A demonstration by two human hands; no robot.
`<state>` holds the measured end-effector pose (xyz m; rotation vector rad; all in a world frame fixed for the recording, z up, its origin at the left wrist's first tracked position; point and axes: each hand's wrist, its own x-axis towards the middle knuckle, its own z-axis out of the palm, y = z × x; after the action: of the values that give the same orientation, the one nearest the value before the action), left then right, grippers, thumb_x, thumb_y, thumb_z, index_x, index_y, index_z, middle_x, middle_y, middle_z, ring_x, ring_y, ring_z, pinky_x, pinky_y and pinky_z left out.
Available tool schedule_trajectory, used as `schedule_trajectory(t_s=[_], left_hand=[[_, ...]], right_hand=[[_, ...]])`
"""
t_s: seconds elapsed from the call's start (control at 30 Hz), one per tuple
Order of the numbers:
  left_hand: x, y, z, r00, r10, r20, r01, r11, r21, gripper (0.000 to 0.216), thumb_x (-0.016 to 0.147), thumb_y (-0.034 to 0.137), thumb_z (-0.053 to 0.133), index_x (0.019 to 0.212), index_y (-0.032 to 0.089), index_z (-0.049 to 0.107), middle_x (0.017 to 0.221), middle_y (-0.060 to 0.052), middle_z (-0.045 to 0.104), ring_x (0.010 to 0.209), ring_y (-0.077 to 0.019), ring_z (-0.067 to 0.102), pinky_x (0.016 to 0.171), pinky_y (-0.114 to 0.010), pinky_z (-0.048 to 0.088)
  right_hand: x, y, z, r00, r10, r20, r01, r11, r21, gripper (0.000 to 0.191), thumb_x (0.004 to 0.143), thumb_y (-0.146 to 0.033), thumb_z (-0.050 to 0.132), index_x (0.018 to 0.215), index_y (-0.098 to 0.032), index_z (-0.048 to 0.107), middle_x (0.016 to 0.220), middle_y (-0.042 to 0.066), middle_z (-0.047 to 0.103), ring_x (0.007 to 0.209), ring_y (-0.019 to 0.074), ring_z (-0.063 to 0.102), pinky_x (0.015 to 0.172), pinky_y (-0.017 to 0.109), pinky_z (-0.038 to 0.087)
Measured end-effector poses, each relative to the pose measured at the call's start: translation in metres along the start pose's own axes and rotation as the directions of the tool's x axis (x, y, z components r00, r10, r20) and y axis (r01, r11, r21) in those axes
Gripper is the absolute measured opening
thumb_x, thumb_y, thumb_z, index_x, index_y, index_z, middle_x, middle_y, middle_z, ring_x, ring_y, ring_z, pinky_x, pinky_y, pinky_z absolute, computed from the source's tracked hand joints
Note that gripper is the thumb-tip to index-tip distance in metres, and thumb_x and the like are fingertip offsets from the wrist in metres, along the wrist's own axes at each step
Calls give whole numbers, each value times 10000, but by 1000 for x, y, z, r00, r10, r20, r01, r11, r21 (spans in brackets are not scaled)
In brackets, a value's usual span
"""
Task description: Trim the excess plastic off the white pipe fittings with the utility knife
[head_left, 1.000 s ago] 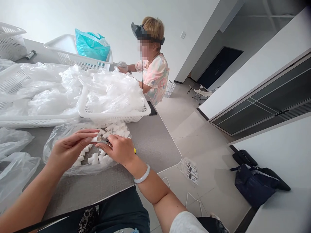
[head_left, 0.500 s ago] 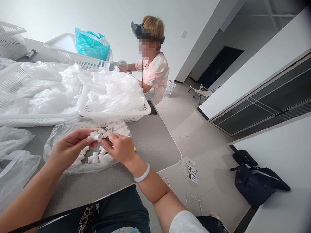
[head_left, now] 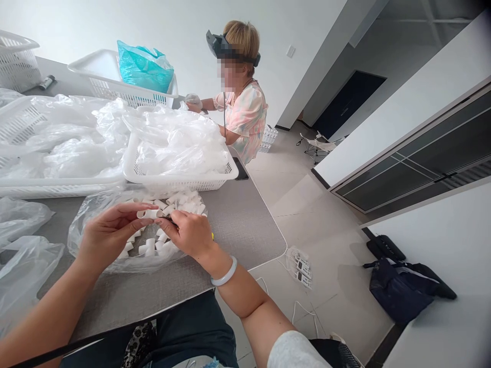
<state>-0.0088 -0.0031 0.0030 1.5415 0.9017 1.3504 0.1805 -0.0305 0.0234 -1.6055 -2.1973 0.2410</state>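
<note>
My left hand (head_left: 109,232) pinches a small white plastic tube fitting (head_left: 147,213) between thumb and fingers, just above a clear plastic bag (head_left: 88,217) spread on the grey table (head_left: 238,214). My right hand (head_left: 187,232) is closed on a thin dark tool with a yellow end (head_left: 212,236), its tip at the fitting's open end. Under both hands lies a heap of white tube fittings (head_left: 180,202) on the bag.
White baskets (head_left: 180,181) stuffed with clear bags stand behind the heap; another basket holds a teal bag (head_left: 143,66). A second person (head_left: 241,110) sits at the table's far end. A phone (head_left: 241,171) lies near the edge. Dark bags (head_left: 406,291) and cables lie on the floor.
The fitting and both hands have shifted slightly up and left over the heap; my right hand brought the tool's tip to the fitting's end. The other person barely moved.
</note>
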Motion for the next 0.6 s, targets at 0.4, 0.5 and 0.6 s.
schedule_trajectory(t_s=[0.4, 0.5, 0.6], left_hand=[[2, 1, 13, 982, -186, 42, 191, 953, -237, 332, 659, 404, 982, 856, 322, 728, 991, -34, 808, 901, -321, 809, 737, -415, 701], [1, -3, 12, 977, -210, 39, 213, 949, -234, 347, 647, 411, 989, 857, 316, 730, 973, -37, 809, 924, -325, 805, 756, -413, 703], [0, -7, 12, 977, -211, 22, 211, 954, -215, 356, 641, 421, 993, 863, 316, 735, 944, -30, 811, 918, -304, 803, 768, -388, 705]], right_hand=[[2, 10, 13, 995, -2, -95, 3, 1000, 9, 576, 1049, -702, 503, 804, -195, 623, 689, 12, 619, 597, 129, 575, 493, 227, 367], [2, 9, 12, 996, -1, -91, 0, 1000, -14, 602, 1044, -725, 480, 794, -195, 616, 676, 8, 604, 587, 127, 565, 490, 229, 366], [1, 9, 13, 993, -12, -116, 9, 1000, -25, 576, 1062, -681, 495, 767, -200, 609, 643, -3, 583, 574, 121, 569, 488, 223, 363]])
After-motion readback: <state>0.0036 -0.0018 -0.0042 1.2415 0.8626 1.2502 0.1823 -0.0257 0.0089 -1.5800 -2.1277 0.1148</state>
